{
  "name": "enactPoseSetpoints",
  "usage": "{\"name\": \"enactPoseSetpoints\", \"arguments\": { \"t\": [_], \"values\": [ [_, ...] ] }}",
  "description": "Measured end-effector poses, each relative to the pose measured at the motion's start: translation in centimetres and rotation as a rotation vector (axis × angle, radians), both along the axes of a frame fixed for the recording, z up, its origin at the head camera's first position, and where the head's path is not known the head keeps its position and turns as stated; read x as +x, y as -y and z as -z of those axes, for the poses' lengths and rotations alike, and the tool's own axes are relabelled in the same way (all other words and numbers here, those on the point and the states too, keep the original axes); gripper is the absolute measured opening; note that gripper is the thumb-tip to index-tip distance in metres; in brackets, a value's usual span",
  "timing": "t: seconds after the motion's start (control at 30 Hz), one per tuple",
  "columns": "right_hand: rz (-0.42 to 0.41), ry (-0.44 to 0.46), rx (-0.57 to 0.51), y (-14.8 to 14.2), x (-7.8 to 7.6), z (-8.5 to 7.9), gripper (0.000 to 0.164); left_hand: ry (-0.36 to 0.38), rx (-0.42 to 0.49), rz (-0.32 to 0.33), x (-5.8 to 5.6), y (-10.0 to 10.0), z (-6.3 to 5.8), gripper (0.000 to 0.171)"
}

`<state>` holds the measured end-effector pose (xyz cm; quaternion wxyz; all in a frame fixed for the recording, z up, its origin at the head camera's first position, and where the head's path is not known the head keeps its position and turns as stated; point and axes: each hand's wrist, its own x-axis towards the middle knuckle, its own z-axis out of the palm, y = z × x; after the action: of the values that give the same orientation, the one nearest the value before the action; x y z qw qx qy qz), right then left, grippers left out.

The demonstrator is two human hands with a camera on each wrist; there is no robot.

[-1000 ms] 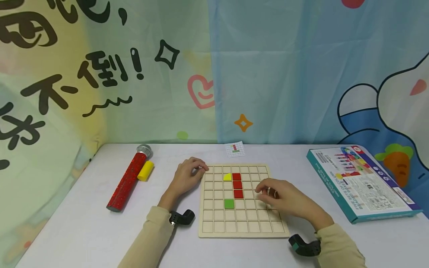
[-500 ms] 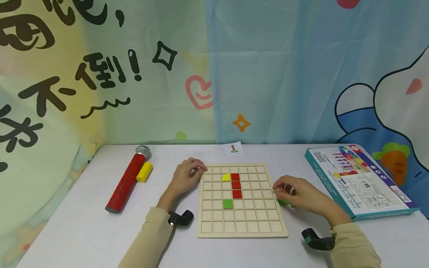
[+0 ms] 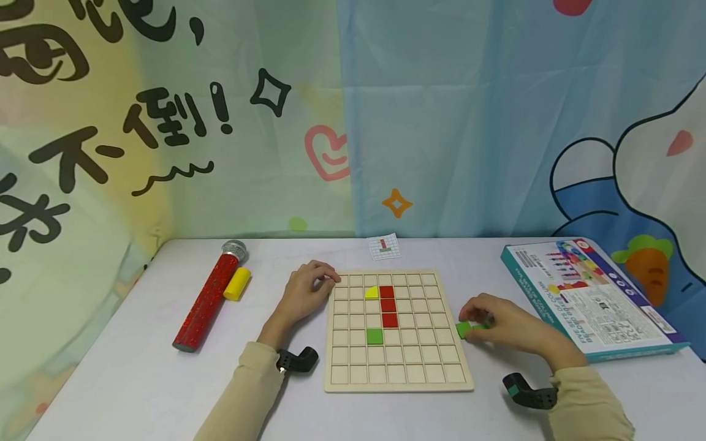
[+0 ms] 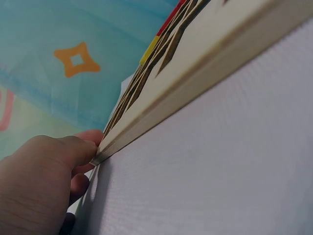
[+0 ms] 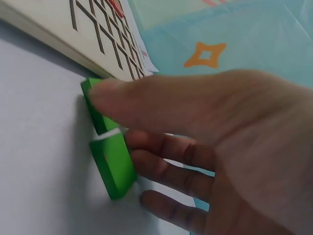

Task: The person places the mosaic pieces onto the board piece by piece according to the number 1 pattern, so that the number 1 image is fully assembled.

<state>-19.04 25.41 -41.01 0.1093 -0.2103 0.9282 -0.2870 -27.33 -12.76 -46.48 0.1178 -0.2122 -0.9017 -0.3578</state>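
Note:
A wooden grid board (image 3: pixel 399 372) lies flat on the table. My left hand (image 3: pixel 307 290) holds its far left corner, thumb against the edge (image 4: pixel 146 125) in the left wrist view. On the board sit a yellow curved-sided tile (image 3: pixel 372 293), three red square tiles (image 3: pixel 388 305) in a column and one green square tile (image 3: pixel 375 336). Just right of the board, my right hand (image 3: pixel 504 321) pinches a green tile (image 3: pixel 462 329). In the right wrist view the thumb lies over this tile, and a second green tile (image 5: pixel 115 164) touches it; the index fingertip is hidden.
A small pattern card (image 3: pixel 384 247) lies beyond the board. To the left are a red microphone (image 3: pixel 208 302) and a yellow cylinder (image 3: pixel 238 283). A flat teal-edged game box (image 3: pixel 592 300) lies at the right. A printed curtain (image 3: pixel 469 122) hangs behind the table.
My right hand has moved right, from above the board to the green tiles beside it, and its fingers have come down onto one. The left hand stays at the board's corner.

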Motion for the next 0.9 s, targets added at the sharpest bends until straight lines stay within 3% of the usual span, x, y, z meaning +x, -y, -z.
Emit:
{"name": "enactPoseSetpoints", "arguments": {
  "t": [0.23, 0.7, 0.9],
  "values": [
    [-0.003, 0.049, 0.001, -0.33, 0.03, -0.01, 0.033, -0.001, 0.005, -0.001, 0.07, -0.02, -0.02, 0.008],
    [0.028, -0.039, 0.059, 0.02, -0.29, 0.22, 0.028, -0.01, 0.006, -0.003, -0.06, 0.06, 0.25, 0.007],
    [0.045, -0.024, 0.028, -0.11, -0.16, 0.08, 0.029, -0.002, 0.009, 0.0, -0.08, 0.07, 0.28, 0.007]
  ]
}}
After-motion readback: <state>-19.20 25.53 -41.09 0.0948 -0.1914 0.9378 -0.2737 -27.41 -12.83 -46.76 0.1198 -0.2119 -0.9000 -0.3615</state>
